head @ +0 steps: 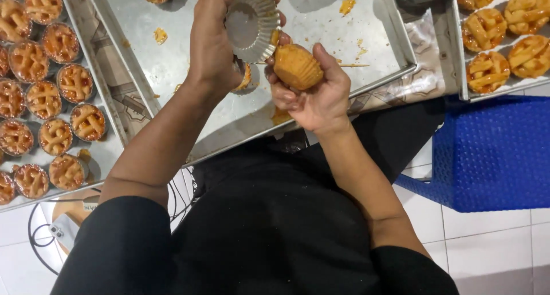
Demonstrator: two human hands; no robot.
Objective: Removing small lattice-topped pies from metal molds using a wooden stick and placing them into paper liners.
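Metal fluted tart mould [252, 24], empty, is pinched in the left hand [215, 43] above the steel baking tray [321, 20]. Just beside it, the right hand [312, 97] has its grip closed around a golden tart [297, 67], turned bottom up. Lattice tarts [43, 94] fill the tray at the left.

Left hand [215, 40] holds an empty fluted tin mould [252, 24], right hand [312, 94] grips an upturned tart [297, 67] above a metal tray [321, 20].
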